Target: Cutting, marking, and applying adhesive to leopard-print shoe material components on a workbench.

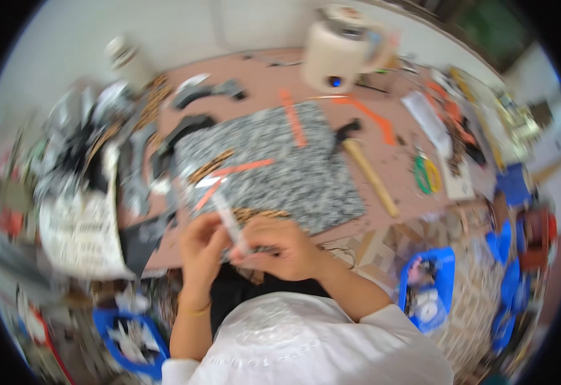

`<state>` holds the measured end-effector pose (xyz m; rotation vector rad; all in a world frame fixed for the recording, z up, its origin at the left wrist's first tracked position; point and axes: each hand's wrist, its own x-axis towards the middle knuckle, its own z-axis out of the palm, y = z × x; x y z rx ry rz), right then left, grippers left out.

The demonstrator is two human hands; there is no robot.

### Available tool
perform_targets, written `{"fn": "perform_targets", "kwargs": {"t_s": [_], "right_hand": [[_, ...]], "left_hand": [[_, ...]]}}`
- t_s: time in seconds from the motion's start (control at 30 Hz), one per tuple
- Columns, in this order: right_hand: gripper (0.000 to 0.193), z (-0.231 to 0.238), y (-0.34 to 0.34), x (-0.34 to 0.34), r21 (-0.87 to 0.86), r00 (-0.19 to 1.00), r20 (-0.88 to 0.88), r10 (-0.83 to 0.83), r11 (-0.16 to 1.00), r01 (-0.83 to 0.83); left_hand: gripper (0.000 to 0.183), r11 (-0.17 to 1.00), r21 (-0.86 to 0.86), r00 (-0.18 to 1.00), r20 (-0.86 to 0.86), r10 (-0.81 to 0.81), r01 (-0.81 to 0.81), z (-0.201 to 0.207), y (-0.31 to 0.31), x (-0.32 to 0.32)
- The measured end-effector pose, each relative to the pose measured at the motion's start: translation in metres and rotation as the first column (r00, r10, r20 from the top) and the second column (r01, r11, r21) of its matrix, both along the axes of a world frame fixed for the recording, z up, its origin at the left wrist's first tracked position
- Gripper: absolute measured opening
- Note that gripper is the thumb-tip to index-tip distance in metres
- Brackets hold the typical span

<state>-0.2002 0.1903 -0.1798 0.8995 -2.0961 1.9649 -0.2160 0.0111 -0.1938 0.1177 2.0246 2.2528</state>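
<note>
Motion blur softens everything, so fine detail is hard to make out. Both hands meet over the near edge of the table [393, 163]: the left hand [198, 247] and right hand [280, 247] are closed around a thin white tube [230, 224], its lower end hidden between the fingers. The tube is pale and tilted. Beyond lie a speckled grey mat [280, 163], orange strips [293, 119] and a wooden-handled hammer [369, 173].

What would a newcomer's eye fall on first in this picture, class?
Probably the two hands at lower centre: the left hand and right hand grip a slim white tube between them. Behind them a speckled grey slab fills the table's middle, crossed by orange strips, with a wooden-handled hammer along its right edge.
</note>
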Motion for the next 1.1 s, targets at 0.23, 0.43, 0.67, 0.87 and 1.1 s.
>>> {"fn": "perform_targets", "kwargs": {"t_s": [0.23, 0.43, 0.67, 0.87, 1.1], "right_hand": [[0.027, -0.005, 0.018, 0.0, -0.358, 0.911, 0.409, 0.052, 0.927, 0.108], [0.024, -0.028, 0.149, -0.043, -0.36, 0.717, 0.526, -0.458, 0.644, 0.675], [0.026, -0.067, 0.341, -0.108, 0.582, 0.358, -0.174, -0.917, 0.197, 0.789], [0.028, -0.114, 0.583, -0.3, 0.56, 0.354, -0.566, -0.745, -0.033, 0.828], [0.036, -0.06, 0.525, -0.421, 0.225, 0.808, -0.483, 0.336, -0.844, 0.486]], "left_hand": [[0.031, 0.993, -0.107, 0.994, -0.099, 0.044, -0.055, -0.001, 0.015, -0.003], [0.034, 0.761, -0.605, 0.772, -0.592, -0.231, -0.236, 0.006, 0.027, 0.004], [0.026, 0.691, -0.701, 0.613, -0.627, -0.481, -0.175, -0.029, 0.053, 0.023], [0.031, 0.64, -0.715, 0.574, -0.66, -0.484, -0.282, -0.061, 0.063, 0.003], [0.034, 0.516, -0.773, 0.653, -0.611, -0.448, -0.37, -0.059, 0.066, 0.002]]}}
